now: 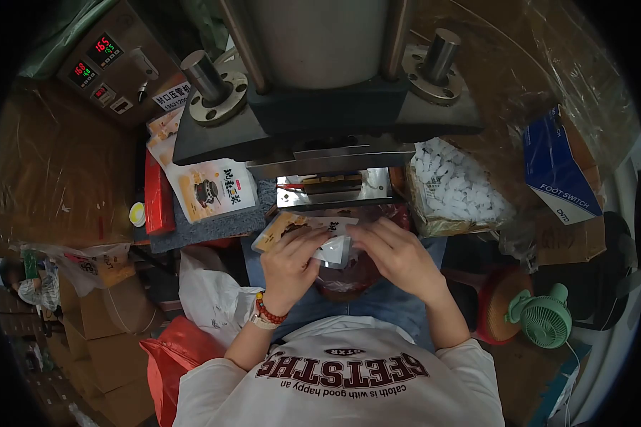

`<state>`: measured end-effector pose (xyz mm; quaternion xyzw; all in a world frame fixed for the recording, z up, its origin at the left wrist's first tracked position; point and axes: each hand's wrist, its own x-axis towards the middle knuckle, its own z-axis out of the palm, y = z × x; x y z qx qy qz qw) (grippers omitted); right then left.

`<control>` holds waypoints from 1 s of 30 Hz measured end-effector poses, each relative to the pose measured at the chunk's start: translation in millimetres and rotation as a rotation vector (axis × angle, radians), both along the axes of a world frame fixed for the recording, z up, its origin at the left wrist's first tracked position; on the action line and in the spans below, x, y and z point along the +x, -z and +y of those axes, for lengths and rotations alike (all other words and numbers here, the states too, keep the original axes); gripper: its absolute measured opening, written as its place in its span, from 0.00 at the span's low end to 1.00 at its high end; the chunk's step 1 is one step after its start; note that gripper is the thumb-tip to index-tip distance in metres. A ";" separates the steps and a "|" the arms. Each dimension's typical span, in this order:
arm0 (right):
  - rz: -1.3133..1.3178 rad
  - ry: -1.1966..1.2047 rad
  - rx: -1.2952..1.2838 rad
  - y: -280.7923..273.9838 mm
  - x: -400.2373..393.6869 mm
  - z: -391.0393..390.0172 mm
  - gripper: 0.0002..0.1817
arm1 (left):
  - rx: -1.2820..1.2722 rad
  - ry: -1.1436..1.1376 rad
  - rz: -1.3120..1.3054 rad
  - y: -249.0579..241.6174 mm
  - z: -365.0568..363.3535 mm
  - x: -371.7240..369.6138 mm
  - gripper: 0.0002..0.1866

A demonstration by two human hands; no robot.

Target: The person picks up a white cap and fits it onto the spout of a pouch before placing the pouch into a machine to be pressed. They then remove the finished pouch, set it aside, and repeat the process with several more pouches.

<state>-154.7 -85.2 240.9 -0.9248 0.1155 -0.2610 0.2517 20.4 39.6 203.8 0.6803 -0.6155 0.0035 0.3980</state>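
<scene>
A printed packaging pouch, with orange and white artwork, is held over my lap, just in front of the heat-sealing press. My left hand, with a beaded bracelet at the wrist, grips the pouch's left side, fingers curled over it. At the right edge, the fingers of my right hand are pinched together on the pouch; whether a small part sits between them is hidden. Behind the pouch is the press's lower jaw, a shiny plate with a brass-coloured bar.
Similar pouches lie on a grey cloth at left. A box of small white plastic pieces stands right of the press. A control box is at upper left. A blue carton and green fan are at right.
</scene>
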 end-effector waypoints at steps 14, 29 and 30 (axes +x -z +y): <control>-0.142 0.574 0.176 1.2 -25.5 -50.1 0.18 | 0.243 0.002 1.475 28.7 -38.9 4.5 0.11; 0.197 0.635 -0.055 63.3 -30.5 -105.1 0.16 | 0.286 -0.674 -0.448 20.2 -7.5 96.4 0.43; 0.157 0.578 0.003 66.2 -34.1 -110.0 0.16 | 0.287 -0.677 -0.449 30.0 9.1 105.3 0.43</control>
